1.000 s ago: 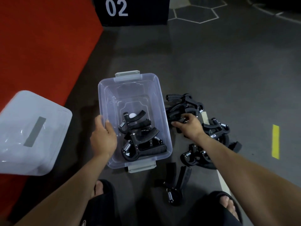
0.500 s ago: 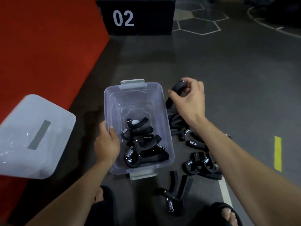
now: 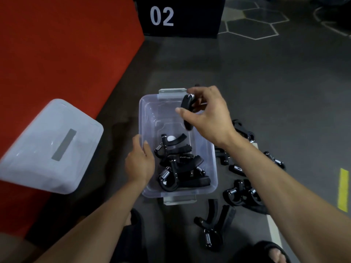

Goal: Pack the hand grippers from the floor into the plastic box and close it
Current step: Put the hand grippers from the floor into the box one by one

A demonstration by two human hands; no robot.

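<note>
A clear plastic box [image 3: 146,111] stands open on the dark floor, with several black hand grippers [image 3: 176,168] piled in its near half. My left hand [image 3: 139,162] grips the box's left rim. My right hand [image 3: 207,114] hovers over the far half of the box, shut on one black hand gripper [image 3: 187,109] that hangs down from my fingers. More hand grippers [image 3: 241,196] lie scattered on the floor to the right of the box, and one [image 3: 212,228] lies just in front of it.
The box's translucent lid [image 3: 51,147] with a grey strip rests to the left, partly on a red mat [image 3: 57,50]. A black block marked 02 [image 3: 178,16] stands at the back. My sandalled feet [image 3: 269,253] are at the bottom edge. A yellow floor mark [image 3: 343,188] is at right.
My right hand has carried a hand gripper from the pile on the floor leftward, from beside the box's right wall to above its far half. My left hand stays on the rim.
</note>
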